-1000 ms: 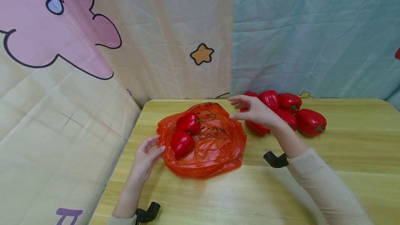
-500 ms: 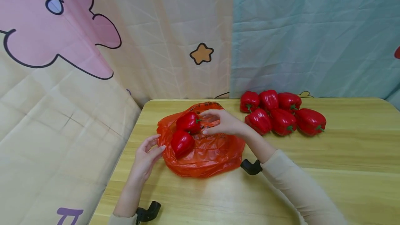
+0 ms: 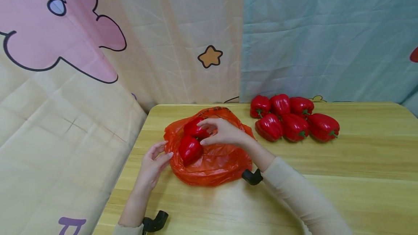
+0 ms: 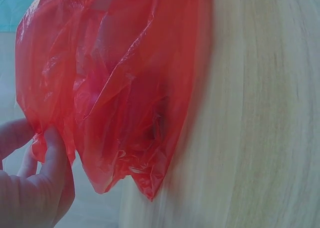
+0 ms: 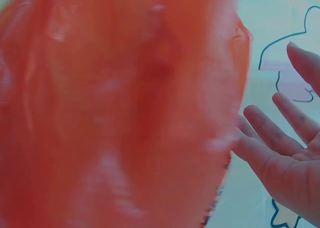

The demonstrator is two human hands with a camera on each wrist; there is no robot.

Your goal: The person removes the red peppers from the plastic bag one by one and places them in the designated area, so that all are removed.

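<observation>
A thin red plastic bag (image 3: 225, 160) lies spread with its mouth open on the table. Two red bell peppers sit inside at its left: a rear pepper (image 3: 192, 127) and a front pepper (image 3: 190, 150). My left hand (image 3: 152, 164) pinches the bag's left rim between thumb and finger, as the left wrist view confirms. My right hand (image 3: 224, 133) hovers over the bag with spread, slightly bent fingers, partly covering the rear pepper. In the right wrist view the right hand (image 5: 287, 153) holds nothing; blurred bag film (image 5: 120, 108) fills the left.
Several red bell peppers (image 3: 295, 127) lie grouped in two rows on the wooden table (image 3: 365, 177) at the back right. A printed cloth curtain (image 3: 294, 39) stands behind the table, and another cloth wall (image 3: 81, 148) borders its left side.
My right hand has moved left from in front of the grouped peppers to over the bag and its two peppers. The left hand has stayed at the bag's rim.
</observation>
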